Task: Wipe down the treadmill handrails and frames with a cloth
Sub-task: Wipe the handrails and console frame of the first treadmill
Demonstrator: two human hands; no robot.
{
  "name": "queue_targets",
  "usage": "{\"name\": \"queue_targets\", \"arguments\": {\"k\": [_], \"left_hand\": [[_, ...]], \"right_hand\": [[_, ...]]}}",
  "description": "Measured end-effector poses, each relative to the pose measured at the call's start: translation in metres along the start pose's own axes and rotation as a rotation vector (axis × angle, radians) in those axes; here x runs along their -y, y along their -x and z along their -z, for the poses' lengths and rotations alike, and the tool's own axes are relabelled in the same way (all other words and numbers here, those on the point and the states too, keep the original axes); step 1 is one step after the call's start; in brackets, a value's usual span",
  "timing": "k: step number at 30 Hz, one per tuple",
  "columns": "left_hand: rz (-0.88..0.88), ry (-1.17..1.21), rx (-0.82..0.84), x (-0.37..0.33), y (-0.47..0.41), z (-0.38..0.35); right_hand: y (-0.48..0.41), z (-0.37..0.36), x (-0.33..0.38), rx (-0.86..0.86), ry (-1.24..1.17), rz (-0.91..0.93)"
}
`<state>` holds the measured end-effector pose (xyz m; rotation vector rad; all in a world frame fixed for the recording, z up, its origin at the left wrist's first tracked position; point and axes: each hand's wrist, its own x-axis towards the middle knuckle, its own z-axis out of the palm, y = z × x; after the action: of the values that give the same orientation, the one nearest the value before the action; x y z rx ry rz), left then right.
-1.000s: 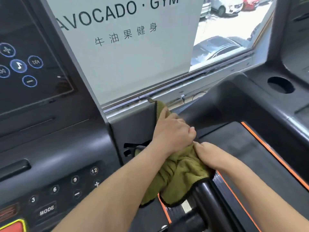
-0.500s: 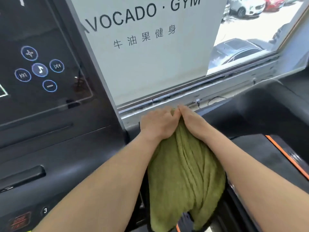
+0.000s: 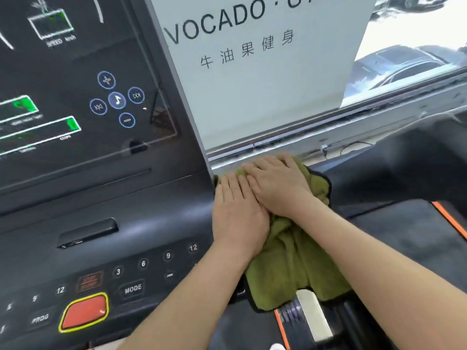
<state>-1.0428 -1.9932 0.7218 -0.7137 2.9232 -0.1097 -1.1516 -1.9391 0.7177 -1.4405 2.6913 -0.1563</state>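
Head cam, fwd-down, close over treadmill (image 3: 106, 198) (wide-angle); lower edge prob. blurred.

cloth (image 3: 290, 269): its upper part lies under both hands; the surface it covers is hidden.
left hand (image 3: 237, 213): its right edge is covered by the right hand (image 3: 275, 188); the palm side is out of sight.
forearms: cut off by the bottom and right edges.
sign (image 3: 252, 79): cut by the top edge, its first letter is behind the console edge, and the second word is cut off after one letter.
screen (image 3: 63, 97): cut by the left and top edges; the small captions under the green bars are too blurred to read.
keypad (image 3: 141, 274): the label above the red button (image 3: 84, 311) is unreadable; the leftmost keys are smeared.
cars (image 3: 404, 64): blurred and partly cut off.
white object (image 3: 276, 347): cut by the bottom edge, cannot tell what it is.
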Motion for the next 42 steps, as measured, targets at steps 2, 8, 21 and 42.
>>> {"name": "queue_targets", "arguments": {"k": [2, 8, 21, 42], "left_hand": [[-0.02, 0.045, -0.011, -0.004, 0.033, -0.007], [-0.155, 0.138, -0.027, -0.013, 0.085, -0.027], [-0.254, 0.184, -0.113, -0.046, 0.045, -0.03], [-0.697, 0.459, 0.001, -0.032, 0.185, -0.034]], "right_hand": [[0.042, -0.005, 0.007, 0.002, -0.002, -0.032], [0.108, -0.012, 0.005, 0.066, -0.035, -0.268], [0.103, -0.011, -0.027, 0.059, -0.434, -0.589], [0.306, 0.021, 0.059, 0.138, 0.099, -0.892]]}}
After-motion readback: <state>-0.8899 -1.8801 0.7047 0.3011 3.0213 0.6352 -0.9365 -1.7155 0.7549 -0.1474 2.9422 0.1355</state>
